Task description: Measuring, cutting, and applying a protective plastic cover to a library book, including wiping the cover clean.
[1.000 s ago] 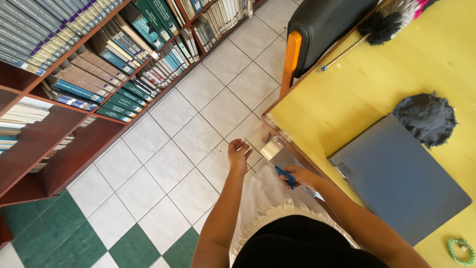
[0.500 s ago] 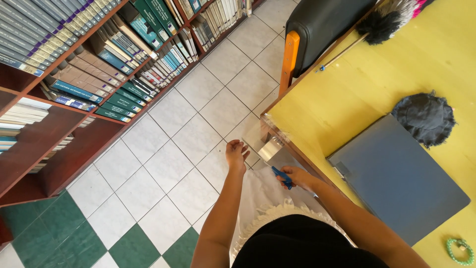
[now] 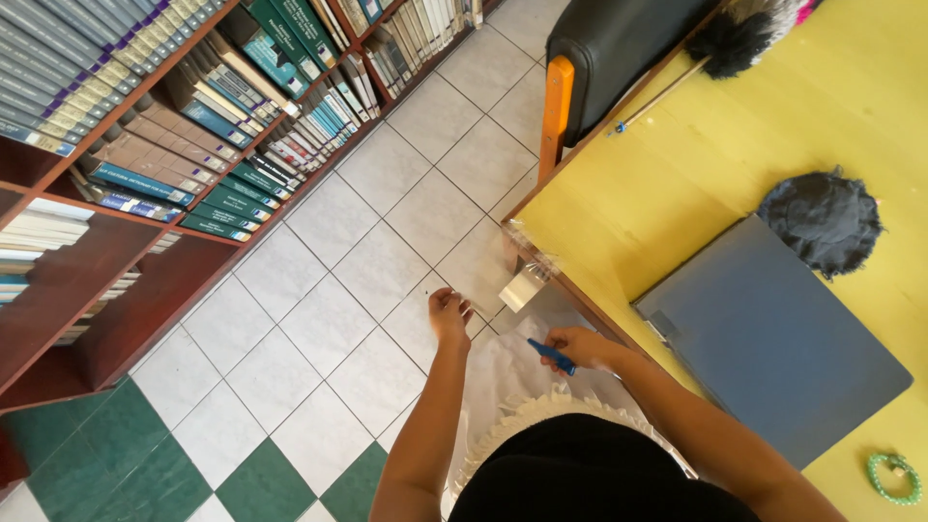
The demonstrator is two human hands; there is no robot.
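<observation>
Beside the yellow wooden tabletop (image 3: 677, 184), which carries a closed grey laptop (image 3: 773, 333) and a dark fluffy cloth (image 3: 820, 220), the right hand (image 3: 580, 348) grips a small blue pen-like tool (image 3: 551, 356) near the edge, while the left hand (image 3: 449, 314) pinches clear plastic wrapping (image 3: 527, 275) over the open tiled floor (image 3: 319, 290).

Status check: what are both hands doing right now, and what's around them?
Right hand grips a small blue tool. Left hand pinches a clear plastic sheet at the yellow table edge. Closed grey laptop lies beside.
</observation>
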